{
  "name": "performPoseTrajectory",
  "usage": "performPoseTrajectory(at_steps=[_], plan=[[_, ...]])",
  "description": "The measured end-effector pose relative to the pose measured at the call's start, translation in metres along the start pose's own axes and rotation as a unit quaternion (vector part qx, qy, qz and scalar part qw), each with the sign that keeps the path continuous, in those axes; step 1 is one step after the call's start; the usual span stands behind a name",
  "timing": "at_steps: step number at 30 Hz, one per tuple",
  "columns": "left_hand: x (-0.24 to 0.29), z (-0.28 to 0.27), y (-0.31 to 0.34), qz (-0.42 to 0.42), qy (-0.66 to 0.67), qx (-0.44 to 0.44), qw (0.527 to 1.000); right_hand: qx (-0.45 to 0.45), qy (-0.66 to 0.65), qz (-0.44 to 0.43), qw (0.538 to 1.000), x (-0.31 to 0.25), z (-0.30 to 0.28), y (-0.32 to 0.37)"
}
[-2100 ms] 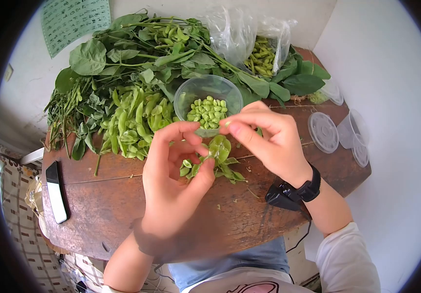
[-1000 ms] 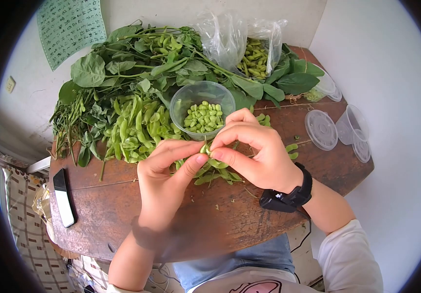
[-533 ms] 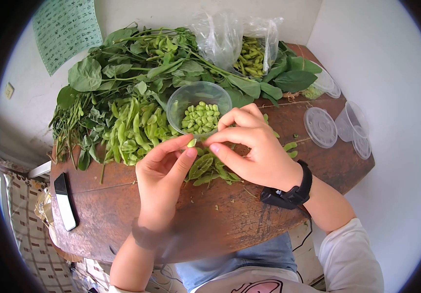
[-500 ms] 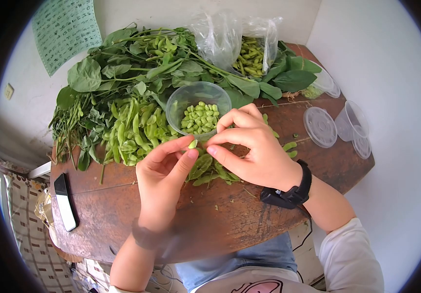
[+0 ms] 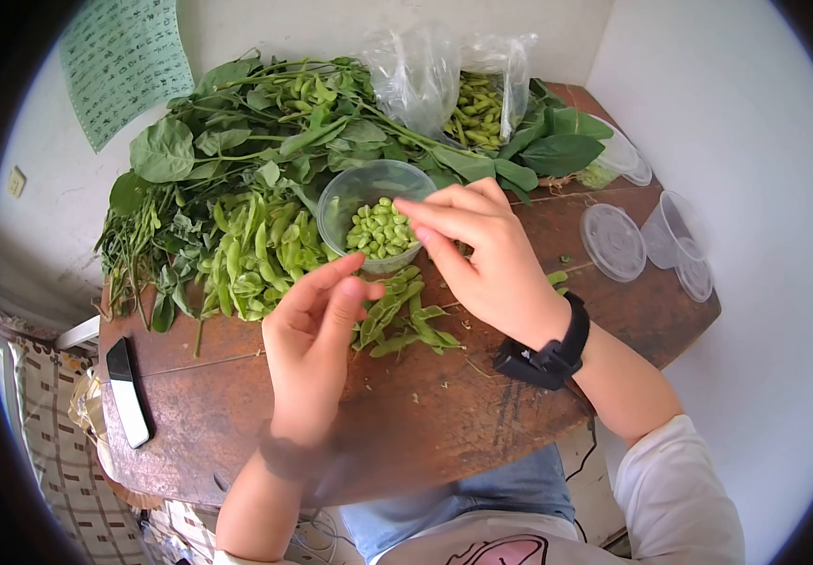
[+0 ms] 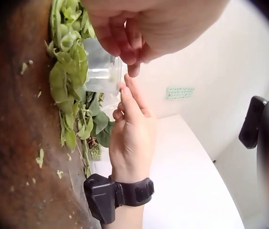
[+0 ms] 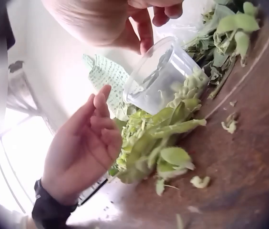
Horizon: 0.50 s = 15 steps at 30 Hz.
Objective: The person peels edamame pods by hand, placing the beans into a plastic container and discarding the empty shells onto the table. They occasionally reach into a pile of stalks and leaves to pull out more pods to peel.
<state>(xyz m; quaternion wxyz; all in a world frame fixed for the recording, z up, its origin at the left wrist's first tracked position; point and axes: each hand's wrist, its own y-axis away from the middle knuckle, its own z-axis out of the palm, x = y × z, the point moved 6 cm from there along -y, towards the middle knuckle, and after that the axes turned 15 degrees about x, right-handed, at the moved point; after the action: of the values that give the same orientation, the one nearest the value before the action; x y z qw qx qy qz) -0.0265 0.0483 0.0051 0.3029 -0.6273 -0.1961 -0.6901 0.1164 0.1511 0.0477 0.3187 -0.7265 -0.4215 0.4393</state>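
Observation:
In the head view, a clear round bowl (image 5: 333, 209) holds many shelled green beans (image 5: 378, 229). The right hand (image 5: 501, 264) reaches over its right side, index finger and thumb apart, no bean visible between them. Below the bowl, the left hand (image 5: 305, 334) hangs with loosely bent fingers, and nothing shows in its grasp. Green pods (image 5: 397, 320) lie on the wood just right of its fingertips. The right wrist view shows the bowl (image 7: 149, 90) between the left hand (image 7: 79, 148) and the right hand (image 7: 96, 24).
Leafy stalks (image 5: 312, 137) cover the back of the table (image 5: 209, 405), with loose pods (image 5: 260, 250) left of the bowl. Plastic bags (image 5: 411, 85) stand behind. On the right lie a lid (image 5: 613, 242) and a tipped clear cup (image 5: 666, 229); a phone (image 5: 127, 391) lies left.
The right hand has moved up and away from the left, over the bowl. The green bean that the left fingertips held is no longer seen there. The view has shifted slightly.

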Motion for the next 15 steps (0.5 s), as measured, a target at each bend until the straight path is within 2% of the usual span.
performPoseTrajectory(at_steps=[2,4,5,6,7,8,9,10,13,15], plan=[[-0.003,-0.004,-0.003,0.002,-0.019,-0.012,1.000,-0.021,-0.008,0.025,0.999,0.008,0.000,-0.001],[-0.004,-0.006,-0.003,0.003,-0.025,0.005,1.000,-0.040,-0.091,0.114,0.989,0.016,-0.005,-0.005],[-0.006,-0.009,-0.003,-0.010,-0.012,-0.011,1.000,-0.068,-0.129,0.238,0.960,0.023,-0.010,-0.003],[-0.007,-0.009,-0.003,-0.024,0.002,-0.028,0.999,-0.049,-0.213,0.302,0.928,0.032,-0.010,-0.005],[-0.007,-0.007,-0.002,-0.048,0.016,0.012,0.999,-0.055,-0.171,0.347,0.921,0.041,-0.020,-0.006],[-0.008,-0.008,-0.003,-0.047,0.019,0.009,0.999,-0.059,-0.129,0.390,0.910,0.048,-0.031,-0.009],[-0.009,-0.010,-0.004,-0.054,0.040,-0.003,0.998,-0.046,-0.102,0.381,0.918,0.059,-0.038,-0.012],[-0.009,-0.008,-0.004,-0.061,0.060,-0.015,0.996,-0.076,-0.066,0.406,0.909,0.066,-0.046,-0.013],[-0.015,-0.008,-0.003,-0.091,0.105,0.012,0.990,-0.066,-0.047,0.374,0.924,0.093,-0.049,-0.010],[-0.020,-0.008,-0.003,-0.124,0.165,0.021,0.978,-0.165,0.075,0.385,0.905,0.109,-0.050,0.002]])
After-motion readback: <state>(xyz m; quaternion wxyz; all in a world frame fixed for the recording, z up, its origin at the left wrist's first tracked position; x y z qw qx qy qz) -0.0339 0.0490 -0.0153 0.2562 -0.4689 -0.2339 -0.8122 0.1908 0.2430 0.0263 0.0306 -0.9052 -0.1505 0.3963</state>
